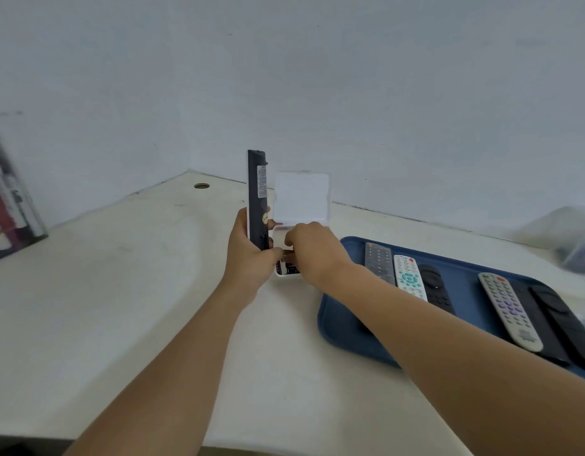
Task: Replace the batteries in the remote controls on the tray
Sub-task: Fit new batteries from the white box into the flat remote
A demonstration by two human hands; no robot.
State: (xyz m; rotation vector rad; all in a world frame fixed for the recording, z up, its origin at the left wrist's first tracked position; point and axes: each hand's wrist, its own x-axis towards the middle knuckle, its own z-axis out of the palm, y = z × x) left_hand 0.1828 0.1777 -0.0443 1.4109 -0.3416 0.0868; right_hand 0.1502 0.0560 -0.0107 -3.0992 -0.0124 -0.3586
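My left hand [248, 255] grips a long black remote [257, 195] upright, its back with a white label turned toward me. My right hand [312, 250] reaches down into a small clear plastic box [286, 271] that stands on the table with its lid [302, 197] raised. Dark batteries show in the box's near corner. The fingertips of my right hand are curled inside the box and hidden; what they hold cannot be seen. To the right lies a blue tray [342, 320] carrying several remotes: grey [378, 261], white with teal buttons [409, 278], small black [434, 284], light grey [508, 307].
The white table [136, 291] has a round cable hole [201, 185] near the far corner by the wall. A box with pink print [8, 205] stands at the far left. A blurred clear plastic bag [567, 238] lies at the far right behind the tray.
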